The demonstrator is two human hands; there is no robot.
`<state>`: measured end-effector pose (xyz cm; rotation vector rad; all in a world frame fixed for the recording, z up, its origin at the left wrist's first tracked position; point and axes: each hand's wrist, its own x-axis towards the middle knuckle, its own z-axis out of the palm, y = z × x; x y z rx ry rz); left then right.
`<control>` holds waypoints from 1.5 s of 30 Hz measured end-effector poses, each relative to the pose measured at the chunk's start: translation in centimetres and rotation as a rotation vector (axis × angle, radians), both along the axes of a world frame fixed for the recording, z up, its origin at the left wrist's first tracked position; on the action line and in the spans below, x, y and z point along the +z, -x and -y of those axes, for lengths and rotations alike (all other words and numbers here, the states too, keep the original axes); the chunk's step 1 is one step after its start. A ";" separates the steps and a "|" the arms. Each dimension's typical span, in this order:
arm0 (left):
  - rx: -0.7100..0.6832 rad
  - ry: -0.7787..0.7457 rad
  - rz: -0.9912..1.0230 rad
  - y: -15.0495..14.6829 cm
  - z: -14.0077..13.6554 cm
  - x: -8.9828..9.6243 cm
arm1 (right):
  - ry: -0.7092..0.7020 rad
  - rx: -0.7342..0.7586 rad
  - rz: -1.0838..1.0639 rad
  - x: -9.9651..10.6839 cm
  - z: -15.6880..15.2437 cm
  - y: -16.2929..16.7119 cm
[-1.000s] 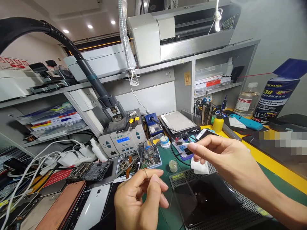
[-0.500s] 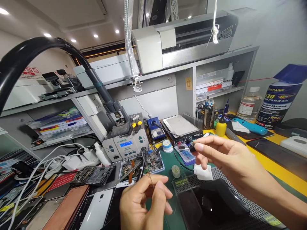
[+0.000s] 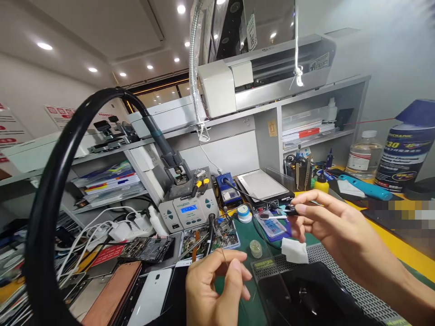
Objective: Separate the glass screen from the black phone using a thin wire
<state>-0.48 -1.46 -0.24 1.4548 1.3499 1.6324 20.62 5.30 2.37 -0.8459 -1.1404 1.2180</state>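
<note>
My left hand (image 3: pixel 219 287) is closed in a pinch at bottom centre. A thin, dark, wire-like strand (image 3: pixel 224 257) sticks up between its thumb and forefinger. Over to the right, my right hand (image 3: pixel 335 226) pinches a small black piece (image 3: pixel 291 210) between thumb and forefinger. A narrow pale strip shows beside that piece, and its exact kind is unclear. Beneath my right hand lies a glossy black panel (image 3: pixel 316 290) on a perforated dark mat (image 3: pixel 343 276). Left of the panel is a clear sheet (image 3: pixel 272 283). A white wipe (image 3: pixel 294 251) lies just under my right fingers.
Behind the hands stand a soldering station (image 3: pixel 190 208), a parts tray (image 3: pixel 234 235), a flat heating plate (image 3: pixel 263 183) and a small round jar (image 3: pixel 256 248). Phones, including a white one (image 3: pixel 151 296), lie at left. A large spray can (image 3: pixel 404 154) stands right; a black hose (image 3: pixel 44 181) arches at left.
The view has swung, so the bench appears lower and farther right. Both hands keep their pinches. A narrow pale strip now shows beside the black piece at my right fingertips.
</note>
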 end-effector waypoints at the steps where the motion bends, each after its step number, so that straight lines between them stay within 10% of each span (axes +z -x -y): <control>1: -0.011 0.004 -0.001 0.1 -0.1 0.1 | 0.008 -0.002 -0.011 0.1 0.0 0.0; 19: -0.234 0.101 0.091 1.4 -0.7 0.7 | 0.077 0.011 -0.003 0.3 -0.7 -0.1; 31: 0.250 -0.714 -0.794 3.4 -2.1 0.3 | 0.039 -0.042 -0.029 0.7 -0.9 -0.3; 45: 0.684 -0.991 -1.217 4.4 -2.8 1.8 | 0.302 0.768 0.017 -1.3 2.3 3.0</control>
